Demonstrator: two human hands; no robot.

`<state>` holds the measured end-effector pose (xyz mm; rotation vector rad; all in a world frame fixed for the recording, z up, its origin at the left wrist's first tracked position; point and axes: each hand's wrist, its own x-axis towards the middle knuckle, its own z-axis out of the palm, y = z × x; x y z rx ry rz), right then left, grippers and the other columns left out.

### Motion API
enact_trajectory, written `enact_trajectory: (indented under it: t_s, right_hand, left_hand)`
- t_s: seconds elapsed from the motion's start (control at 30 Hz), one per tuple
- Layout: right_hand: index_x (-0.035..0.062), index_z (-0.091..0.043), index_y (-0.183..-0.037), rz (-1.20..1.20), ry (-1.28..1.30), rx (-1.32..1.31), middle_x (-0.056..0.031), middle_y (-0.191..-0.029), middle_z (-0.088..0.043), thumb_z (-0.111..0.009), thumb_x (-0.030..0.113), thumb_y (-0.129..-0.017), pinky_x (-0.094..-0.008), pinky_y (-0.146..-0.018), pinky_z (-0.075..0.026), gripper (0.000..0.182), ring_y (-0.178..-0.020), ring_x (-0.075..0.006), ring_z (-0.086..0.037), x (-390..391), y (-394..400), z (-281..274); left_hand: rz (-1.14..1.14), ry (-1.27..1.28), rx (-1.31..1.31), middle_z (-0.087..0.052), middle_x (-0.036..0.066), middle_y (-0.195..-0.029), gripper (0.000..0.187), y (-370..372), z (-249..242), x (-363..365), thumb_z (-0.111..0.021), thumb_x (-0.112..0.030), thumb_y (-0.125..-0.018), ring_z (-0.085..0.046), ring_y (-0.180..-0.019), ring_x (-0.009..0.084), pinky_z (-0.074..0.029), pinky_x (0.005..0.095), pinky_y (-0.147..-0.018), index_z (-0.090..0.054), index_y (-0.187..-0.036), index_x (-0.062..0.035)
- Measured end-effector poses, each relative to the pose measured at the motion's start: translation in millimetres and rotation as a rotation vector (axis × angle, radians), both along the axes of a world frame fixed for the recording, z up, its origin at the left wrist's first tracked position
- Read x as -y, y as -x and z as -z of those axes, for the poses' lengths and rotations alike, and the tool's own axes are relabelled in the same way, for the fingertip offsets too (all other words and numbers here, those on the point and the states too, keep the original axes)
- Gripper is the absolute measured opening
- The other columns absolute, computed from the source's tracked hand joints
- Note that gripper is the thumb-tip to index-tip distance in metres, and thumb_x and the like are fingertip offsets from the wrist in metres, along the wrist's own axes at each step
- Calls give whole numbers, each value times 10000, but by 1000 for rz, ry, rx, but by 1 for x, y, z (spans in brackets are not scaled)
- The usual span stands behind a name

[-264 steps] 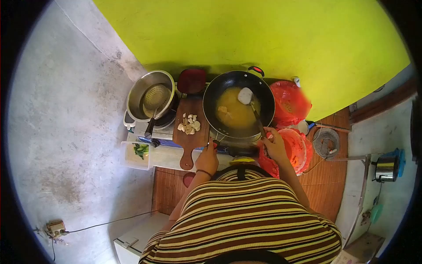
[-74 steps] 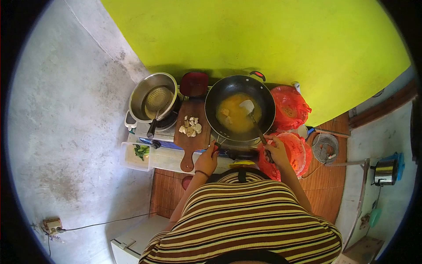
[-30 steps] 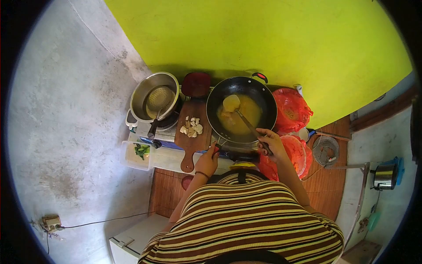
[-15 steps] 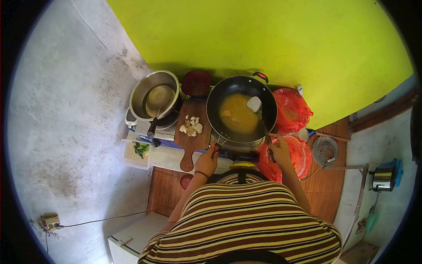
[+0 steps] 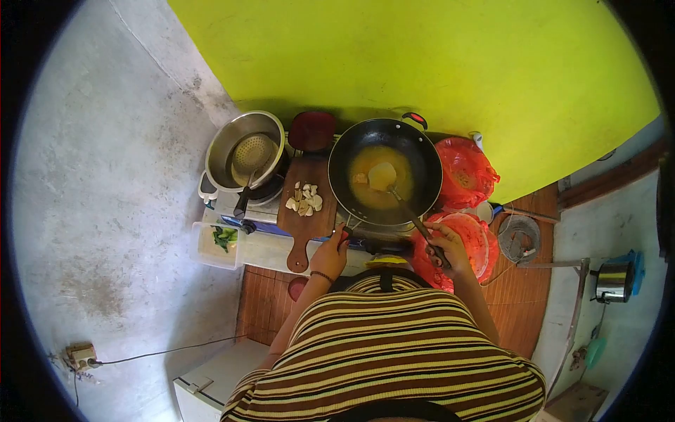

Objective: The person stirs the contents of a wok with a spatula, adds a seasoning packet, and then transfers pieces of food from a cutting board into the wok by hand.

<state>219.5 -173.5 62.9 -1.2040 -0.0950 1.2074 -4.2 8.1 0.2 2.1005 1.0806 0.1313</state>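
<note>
A black wok (image 5: 344,151) with yellowish liquid (image 5: 390,197) in it sits on the stove. My left hand (image 5: 329,257) is closed around the wok's near handle (image 5: 344,238). In my right hand (image 5: 450,250) is the dark handle of a spatula (image 5: 382,176), whose pale blade lies in the liquid. A small orange-brown piece (image 5: 361,178) shows beside the blade. Left of the wok, a wooden cutting board (image 5: 299,232) bears several peeled, whitish pieces that look like garlic (image 5: 304,200).
A steel pot (image 5: 219,141) holding a perforated ladle (image 5: 253,153) stands at the left. Nearby are a dark red bowl (image 5: 312,131) and a plastic box (image 5: 216,260) with green leaves. Red plastic bags (image 5: 467,169) sit right of the wok. A green wall (image 5: 422,56) rises behind.
My right hand has turned the spatula, and its blade has moved left and down from the wok's right side into the liquid. My left hand stays on the wok handle.
</note>
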Motion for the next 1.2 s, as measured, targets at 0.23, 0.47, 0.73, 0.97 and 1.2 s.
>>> enact_trajectory:
  t_s: [0.23, 0.47, 0.73, 0.97, 1.2]
  right_hand:
    - [32, -486, -1208, -67, 101, 342, -28, -583, -536, -547, 7, -828, -203, -352, -319, 386, -386, -81, -435, 7, -1, -3]
    - [69, -487, -1182, -46, 287, 578, -20, -588, -528, -562, 55, -831, -217, -345, -313, 359, -385, -86, -439, 0, 2, 7]
    - [67, -466, -1193, 14, 135, 59, -57, -622, -520, -517, 41, -842, -195, -349, -326, 356, -404, -90, -435, -6, 5, 12]
    - [44, -479, -1196, -46, 68, 90, -46, -668, -555, -562, 6, -820, -184, -350, -339, 387, -428, -75, -459, 1, 10, 1]
    - [65, -490, -1212, -144, 134, 424, 0, -577, -525, -579, 18, -821, -207, -359, -327, 404, -391, -66, -436, 6, 8, 0]
  left_hand:
    - [2, -2, 32, -648, 124, -996, 471, 1, 4, 0, -527, -238, -891, -614, -862, 345, -482, 437, -710, -397, -1342, -211]
    - [7, -38, 79, -645, 123, -1005, 461, 2, 6, 1, -521, -238, -894, -614, -861, 343, -483, 436, -708, -402, -1338, -212]
    - [11, -39, 30, -646, 143, -982, 463, 1, 5, 0, -526, -242, -892, -613, -856, 358, -485, 443, -702, -402, -1337, -213]
    - [15, -17, 43, -645, 134, -995, 465, 2, 3, 0, -529, -243, -891, -612, -861, 355, -485, 439, -708, -402, -1337, -202]
    - [15, -22, 95, -645, 128, -1004, 468, 3, 12, -1, -528, -235, -889, -611, -863, 353, -483, 440, -712, -402, -1339, -194]
